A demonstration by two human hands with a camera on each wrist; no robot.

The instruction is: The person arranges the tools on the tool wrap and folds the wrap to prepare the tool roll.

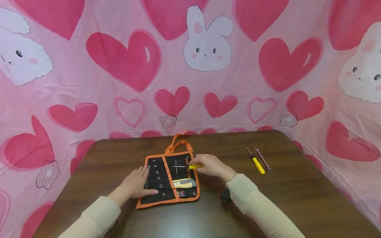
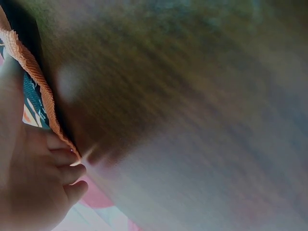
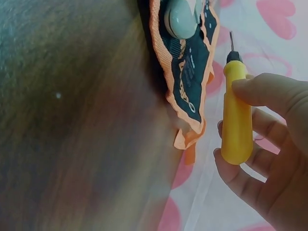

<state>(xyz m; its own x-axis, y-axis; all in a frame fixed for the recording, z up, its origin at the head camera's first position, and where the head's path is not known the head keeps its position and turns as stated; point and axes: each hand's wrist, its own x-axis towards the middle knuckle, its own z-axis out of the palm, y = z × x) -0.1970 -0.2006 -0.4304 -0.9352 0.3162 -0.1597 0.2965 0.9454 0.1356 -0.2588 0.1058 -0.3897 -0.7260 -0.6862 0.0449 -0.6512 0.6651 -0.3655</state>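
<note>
A black tool pouch (image 1: pixel 154 197) with orange trim and size numbers lies unfolded on the table. My left hand (image 1: pixel 135 184) rests on its left side, fingers straight and spread. Above the upper right section, my right hand (image 1: pixel 212 165) holds a screwdriver (image 3: pixel 237 113) by its yellow handle, between thumb and fingers. The thin shaft points left across the pouch in the head view. A pale yellow and grey utility knife (image 1: pixel 183 183) sits in the pouch's right section. Below the knife is a small dark item with a red label (image 1: pixel 182 193).
On the right of the brown table (image 1: pixel 226 218) lie another yellow-handled screwdriver (image 1: pixel 258 166) and a metal wrench (image 1: pixel 264 160), side by side. The pouch's orange handle straps (image 1: pixel 180 143) stretch toward the back edge. A pink heart-patterned cloth (image 1: pixel 208 82) hangs behind.
</note>
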